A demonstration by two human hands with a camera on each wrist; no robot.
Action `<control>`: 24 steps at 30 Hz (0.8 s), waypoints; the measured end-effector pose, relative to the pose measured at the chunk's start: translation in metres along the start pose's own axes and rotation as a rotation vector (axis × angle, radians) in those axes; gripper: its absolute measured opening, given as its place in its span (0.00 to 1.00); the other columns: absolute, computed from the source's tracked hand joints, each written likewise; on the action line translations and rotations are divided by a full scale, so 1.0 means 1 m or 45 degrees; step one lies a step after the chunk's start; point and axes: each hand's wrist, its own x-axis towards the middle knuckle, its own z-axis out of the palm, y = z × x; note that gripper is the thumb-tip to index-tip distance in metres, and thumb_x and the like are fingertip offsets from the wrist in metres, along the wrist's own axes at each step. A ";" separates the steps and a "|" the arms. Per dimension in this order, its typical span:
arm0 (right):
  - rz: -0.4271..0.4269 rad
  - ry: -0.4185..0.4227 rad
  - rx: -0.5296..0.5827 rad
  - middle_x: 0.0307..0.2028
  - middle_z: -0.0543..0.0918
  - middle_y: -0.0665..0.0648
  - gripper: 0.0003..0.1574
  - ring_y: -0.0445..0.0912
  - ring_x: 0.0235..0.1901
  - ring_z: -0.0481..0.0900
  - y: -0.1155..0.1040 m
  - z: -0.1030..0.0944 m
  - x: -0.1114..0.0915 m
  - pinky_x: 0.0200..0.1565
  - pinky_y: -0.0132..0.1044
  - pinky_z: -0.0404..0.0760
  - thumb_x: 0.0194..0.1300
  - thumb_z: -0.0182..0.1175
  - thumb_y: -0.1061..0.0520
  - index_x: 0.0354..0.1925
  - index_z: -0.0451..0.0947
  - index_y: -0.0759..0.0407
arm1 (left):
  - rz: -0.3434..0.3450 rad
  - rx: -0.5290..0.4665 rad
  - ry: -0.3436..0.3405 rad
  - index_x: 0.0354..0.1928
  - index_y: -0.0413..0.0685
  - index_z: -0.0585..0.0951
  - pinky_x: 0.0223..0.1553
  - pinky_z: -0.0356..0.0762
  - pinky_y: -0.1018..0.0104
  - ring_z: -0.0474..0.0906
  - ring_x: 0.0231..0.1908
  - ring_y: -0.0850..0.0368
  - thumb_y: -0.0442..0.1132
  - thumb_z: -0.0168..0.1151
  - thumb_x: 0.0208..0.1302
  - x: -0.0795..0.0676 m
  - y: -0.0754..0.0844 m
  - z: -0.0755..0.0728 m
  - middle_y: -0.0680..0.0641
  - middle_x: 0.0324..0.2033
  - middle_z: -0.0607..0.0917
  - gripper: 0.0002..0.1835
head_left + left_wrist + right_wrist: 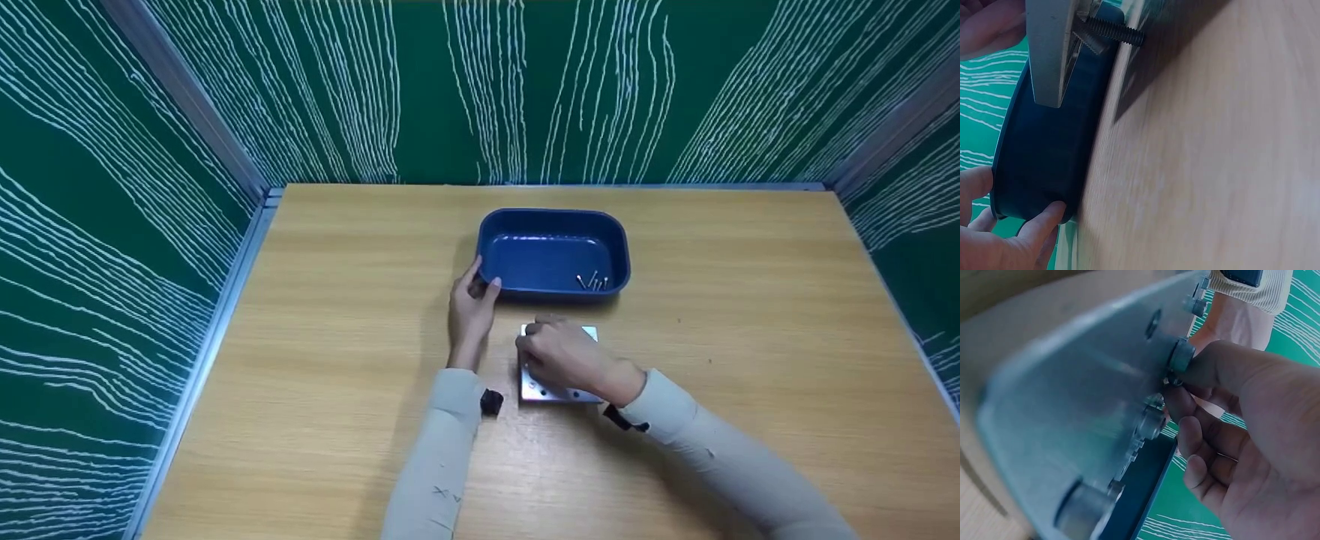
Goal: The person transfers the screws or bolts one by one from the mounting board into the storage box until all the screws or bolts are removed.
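Observation:
My left hand [471, 315] holds the near left corner of a deep blue plastic bin [551, 294], thumb and fingers spread around that corner. Several small metal screws [592, 282] lie inside at its near right corner. In front of the bin is a silvery metal plate [559, 394] with holes and several socket-head screws [1151, 422] standing in it. Over the plate, my right hand [564, 351] pinches a small screw [1174, 379] between thumb and index finger at the plate's face, partly hidden by the fingertips. Threaded shanks [1114, 31] stick out under the plate in the left wrist view.
Both the bin and the plate are on a light wooden table [345, 300]. Green panels with white wavy lines [427, 90] enclose it at the back and sides, with metal framing [202, 337] along the left edge.

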 end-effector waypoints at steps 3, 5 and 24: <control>0.012 -0.007 0.016 0.29 0.86 0.56 0.04 0.50 0.30 0.81 0.000 0.000 0.000 0.33 0.42 0.83 0.62 0.70 0.65 0.37 0.88 0.60 | 0.003 0.004 -0.002 0.77 0.53 0.74 0.69 0.76 0.56 0.78 0.67 0.45 0.41 0.65 0.75 0.000 0.000 0.000 0.39 0.69 0.77 0.30; 0.023 -0.012 0.030 0.29 0.85 0.56 0.04 0.49 0.30 0.81 0.000 -0.001 0.000 0.33 0.41 0.84 0.62 0.70 0.64 0.38 0.88 0.60 | 0.001 0.006 -0.005 0.77 0.53 0.74 0.69 0.75 0.55 0.78 0.67 0.45 0.41 0.65 0.75 0.000 0.000 0.000 0.39 0.70 0.76 0.30; 0.017 -0.080 -0.024 0.38 0.89 0.61 0.08 0.51 0.36 0.87 0.000 -0.010 -0.004 0.40 0.41 0.89 0.70 0.68 0.65 0.47 0.88 0.63 | -0.003 -0.025 0.000 0.77 0.54 0.73 0.69 0.75 0.56 0.78 0.67 0.47 0.40 0.65 0.76 0.000 0.000 0.001 0.40 0.71 0.76 0.30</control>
